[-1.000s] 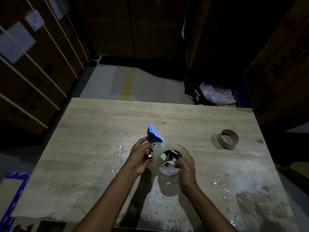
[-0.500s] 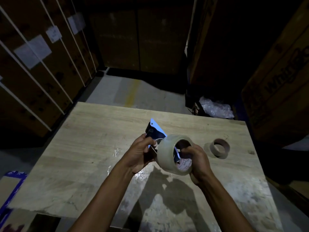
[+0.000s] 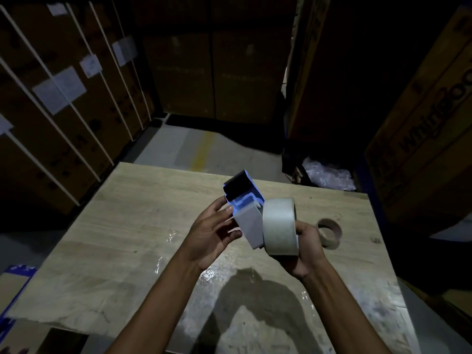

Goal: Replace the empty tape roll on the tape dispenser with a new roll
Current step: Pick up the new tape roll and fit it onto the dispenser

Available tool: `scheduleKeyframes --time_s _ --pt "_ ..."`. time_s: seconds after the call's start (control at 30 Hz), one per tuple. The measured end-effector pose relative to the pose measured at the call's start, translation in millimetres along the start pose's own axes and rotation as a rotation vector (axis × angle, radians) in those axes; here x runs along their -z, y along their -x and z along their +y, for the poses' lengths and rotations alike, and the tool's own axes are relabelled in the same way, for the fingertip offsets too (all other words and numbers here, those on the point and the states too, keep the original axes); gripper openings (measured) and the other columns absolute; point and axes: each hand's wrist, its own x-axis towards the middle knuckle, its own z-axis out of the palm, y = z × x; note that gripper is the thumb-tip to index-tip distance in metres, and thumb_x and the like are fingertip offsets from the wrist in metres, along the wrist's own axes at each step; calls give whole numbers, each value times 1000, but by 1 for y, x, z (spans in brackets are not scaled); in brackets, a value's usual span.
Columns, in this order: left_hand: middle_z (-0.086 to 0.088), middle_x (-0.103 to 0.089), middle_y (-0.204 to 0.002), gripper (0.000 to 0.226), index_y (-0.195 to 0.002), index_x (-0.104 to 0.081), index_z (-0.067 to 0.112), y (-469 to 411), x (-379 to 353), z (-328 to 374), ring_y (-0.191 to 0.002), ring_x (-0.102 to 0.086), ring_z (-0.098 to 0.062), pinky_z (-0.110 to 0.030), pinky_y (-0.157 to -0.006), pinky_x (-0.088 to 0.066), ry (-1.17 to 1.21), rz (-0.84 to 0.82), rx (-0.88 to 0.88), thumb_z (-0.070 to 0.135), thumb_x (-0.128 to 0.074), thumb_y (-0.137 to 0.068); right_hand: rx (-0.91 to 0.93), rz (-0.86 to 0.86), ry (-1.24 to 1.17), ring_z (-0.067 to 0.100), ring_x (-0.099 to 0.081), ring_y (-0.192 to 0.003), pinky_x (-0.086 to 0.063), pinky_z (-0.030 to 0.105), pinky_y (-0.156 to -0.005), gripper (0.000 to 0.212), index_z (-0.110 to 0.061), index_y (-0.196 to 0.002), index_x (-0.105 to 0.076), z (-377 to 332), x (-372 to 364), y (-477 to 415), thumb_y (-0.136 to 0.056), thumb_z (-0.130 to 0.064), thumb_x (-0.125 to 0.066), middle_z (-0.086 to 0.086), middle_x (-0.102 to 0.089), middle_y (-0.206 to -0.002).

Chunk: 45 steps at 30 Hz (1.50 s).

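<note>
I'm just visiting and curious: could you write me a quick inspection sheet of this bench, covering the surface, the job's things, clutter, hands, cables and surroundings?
Surface: wooden table, worn, with shiny patches near the front.
Job's things: blue tape dispenser and new tape roll held side by side above the table; empty cardboard core lies on the table to the right.
Clutter: small clear scraps on the wood, too small to identify.
Hands: left hand grips the dispenser; right hand holds the roll.
Cables: nothing seen.
Surroundings: dim room, stacked cardboard cartons, crumpled plastic wrap on the floor behind.
</note>
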Motion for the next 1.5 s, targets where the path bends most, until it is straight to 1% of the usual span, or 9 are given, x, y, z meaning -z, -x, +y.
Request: scheduleKeyframes --time_s 0.17,0.3,0.4,0.57,0.8,1.0,1.17,1.37,1.5 --pt "-10 -65 -124 43 -125 -67 16 -4 -13 -2 -100 -59 -23 -39 -81 -46 -12 38 -38 29 -68 -84 8 -46 -7 33 -67 -73 -55 37 -61 35 -7 -82 -81 -1 0 0 -70 -14 -48 15 -72 -87" --pt "-16 -58 -130 63 -139 -51 8 -7 -22 -6 -112 -52 -31 -41 -80 -51 122 77 11 34 -66 -84 -11 -44 64 37 -66 -80 -54 41 -67 42 -3 -98 -77 -3 -6 3 -71 -13 -47 21 -69 -97" --pt "-15 -64 -119 57 -136 -50 8 -11 -22 -12 -99 -60 -29 -39 -75 -52 148 105 19 30 -63 -85 -20 -4 107 38 -61 -84 -56 39 -61 55 1 -120 -63 -4 -10 4 -69 -12 -49 23 -61 -107" --pt "-10 -66 -94 39 -129 -50 7 -15 -18 -14 -76 -67 -21 -34 -60 -55 130 150 24 18 -51 -92 -22 59 155 30 -64 -57 -51 32 -48 35 -1 -99 -66 -7 -14 9 -71 -9 -48 16 -66 -72" --pt "-11 -65 -92 34 -130 -55 19 -16 -15 -6 -70 -65 -19 -32 -58 -52 -27 349 -174 7 -47 -99 34 130 122 48 -61 -106 -49 61 -92 43 -7 -109 -67 -5 -22 16 -69 -9 -50 26 -64 -110" --pt "-11 -68 -104 40 -125 -55 26 -10 -19 -2 -85 -64 -24 -40 -71 -51 -116 409 -299 -1 -50 -96 77 136 5 30 -68 -68 -53 32 -52 33 -6 -104 -69 22 -40 24 -81 -7 -45 13 -71 -90" --pt "3 -72 -81 40 -114 -58 27 -1 -10 -3 -66 -66 -14 -28 -53 -54 -95 419 -247 -6 -51 -91 135 128 61 37 -66 -93 -53 43 -74 29 -4 -99 -74 42 -54 28 -82 -6 -50 17 -73 -100" --pt "-14 -70 -121 43 -135 -53 22 6 0 2 -99 -69 -31 -50 -82 -59 -43 289 -79 9 -60 -94 356 184 191 25 -63 -79 -48 38 -74 36 -21 -65 -78 45 -52 24 -85 -5 -53 -1 -74 -71" --pt "-20 -60 -135 53 -139 -51 22 12 8 7 -116 -56 -42 -68 -103 -37 90 155 26 13 -62 -88 531 142 326 22 -67 -89 -49 33 -74 41 -31 -78 -79 38 -55 20 -86 -3 -50 -7 -77 -82"
